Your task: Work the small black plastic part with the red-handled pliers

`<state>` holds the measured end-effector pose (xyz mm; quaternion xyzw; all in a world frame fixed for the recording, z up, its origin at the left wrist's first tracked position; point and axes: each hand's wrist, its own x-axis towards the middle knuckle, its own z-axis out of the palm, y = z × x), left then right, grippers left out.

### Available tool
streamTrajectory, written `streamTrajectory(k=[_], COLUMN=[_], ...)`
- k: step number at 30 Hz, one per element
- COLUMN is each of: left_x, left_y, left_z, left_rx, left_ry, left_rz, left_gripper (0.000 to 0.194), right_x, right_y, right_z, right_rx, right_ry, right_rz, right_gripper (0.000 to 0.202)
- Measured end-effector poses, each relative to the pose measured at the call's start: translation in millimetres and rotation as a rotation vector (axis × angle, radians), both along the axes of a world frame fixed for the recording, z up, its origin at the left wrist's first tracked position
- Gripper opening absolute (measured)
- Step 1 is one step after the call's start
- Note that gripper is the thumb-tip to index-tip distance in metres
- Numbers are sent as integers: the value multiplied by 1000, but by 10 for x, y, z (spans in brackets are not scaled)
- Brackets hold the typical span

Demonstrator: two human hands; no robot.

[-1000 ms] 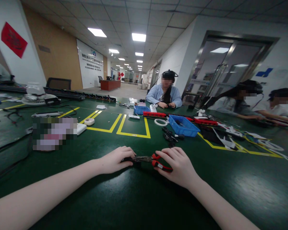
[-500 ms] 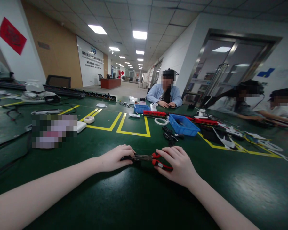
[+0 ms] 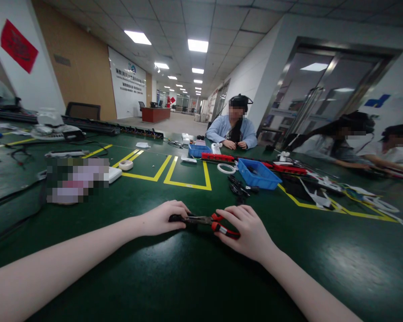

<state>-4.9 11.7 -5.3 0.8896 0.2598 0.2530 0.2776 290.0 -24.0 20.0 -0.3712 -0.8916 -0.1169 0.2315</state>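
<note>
Long-nose pliers (image 3: 204, 220) with red and black handles are in my right hand (image 3: 250, 230), its fingers wrapped round the two handles. The jaws point left, toward my left hand (image 3: 165, 218). Between thumb and fingers, my left hand pinches a small black part (image 3: 176, 218), too dark to name. The plier tips meet this part at my left fingertips; whether they grip it I cannot tell. Both hands are low over the green tabletop (image 3: 174, 277), close to its surface.
Beyond my hands lie black cables (image 3: 238, 187), a blue bin (image 3: 258, 174), a white ring (image 3: 226, 168) and a tape roll (image 3: 126, 165). Yellow tape (image 3: 188, 184) marks the table. A person (image 3: 233, 127) sits opposite; others sit at the right. Loose wires (image 3: 372, 199) lie right.
The camera view has shifted slightly. The pliers' handles sit a touch further left, and both hands keep almost the same grip.
</note>
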Motion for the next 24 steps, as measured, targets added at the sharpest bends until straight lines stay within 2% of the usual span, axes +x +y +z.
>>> streamTrajectory(k=[9,24], left_x=[-2,-6], left_y=[-2,17], left_z=[29,3], left_rx=[-36,17], left_ry=[-4,1], left_rz=[13,-4], left_gripper=[7,8], right_x=[-15,-7], right_y=[-11,15], right_z=[4,5], right_rx=[-39,12], right_ry=[9,-14], right_rz=[-12,6], right_gripper=[40,40])
